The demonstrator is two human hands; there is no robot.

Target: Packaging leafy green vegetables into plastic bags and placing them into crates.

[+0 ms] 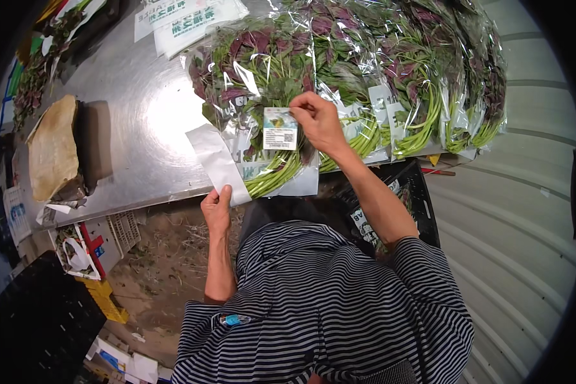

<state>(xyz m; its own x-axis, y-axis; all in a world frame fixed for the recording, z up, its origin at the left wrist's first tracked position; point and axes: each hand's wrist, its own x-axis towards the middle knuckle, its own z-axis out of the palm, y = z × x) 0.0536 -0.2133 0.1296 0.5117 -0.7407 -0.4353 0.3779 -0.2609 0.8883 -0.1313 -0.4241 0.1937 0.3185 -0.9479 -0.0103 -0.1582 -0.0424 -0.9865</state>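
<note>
Between the thumb and forefinger of my right hand (319, 122) is the upper right corner of a printed sticker label (279, 137). The label lies over a clear plastic bag (249, 103) of red and green amaranth; whether it is stuck down I cannot tell. Green stems (281, 175) curve along the bag's lower end. At the table's front edge, my left hand (216, 207) pinches the lower end of a white paper strip (218, 163), which slants across the bag's left side. More bagged amaranth (415, 105) lies in a row to the right.
The stainless steel table (129, 144) carries a tan, block-like object (53, 149) at left and printed plastic bags (192, 26) at the back. A black crate (425, 206) sits below the front edge. White crates (122, 233) stand lower left; a corrugated wall (518, 216) bounds the right.
</note>
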